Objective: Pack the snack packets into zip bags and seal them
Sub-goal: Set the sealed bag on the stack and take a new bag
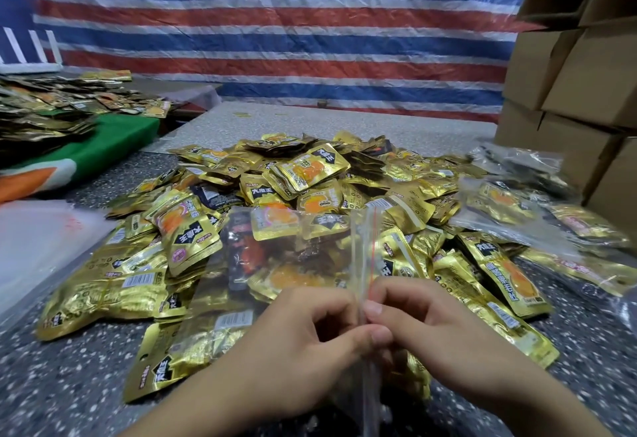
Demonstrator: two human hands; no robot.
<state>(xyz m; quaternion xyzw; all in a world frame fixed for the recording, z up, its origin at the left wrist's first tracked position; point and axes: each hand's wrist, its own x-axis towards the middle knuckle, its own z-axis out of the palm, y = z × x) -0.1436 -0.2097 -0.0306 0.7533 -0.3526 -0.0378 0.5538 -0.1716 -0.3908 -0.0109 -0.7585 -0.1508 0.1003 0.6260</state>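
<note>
Zip bag, already stuffed with gold snack packets, stands at lower centre of the frame, its red zip strip running upward. My left hand and right hand both pinch that strip near its lower end. I think part of the track above is unsealed, though blur hides it. If my fingers skip a stretch, packets could spill onto the loose pile behind.

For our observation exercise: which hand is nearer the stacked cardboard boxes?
Right. The right hand pinches the zip bag on the side toward the cardboard boxes; the left hand pinches it further away.
</note>
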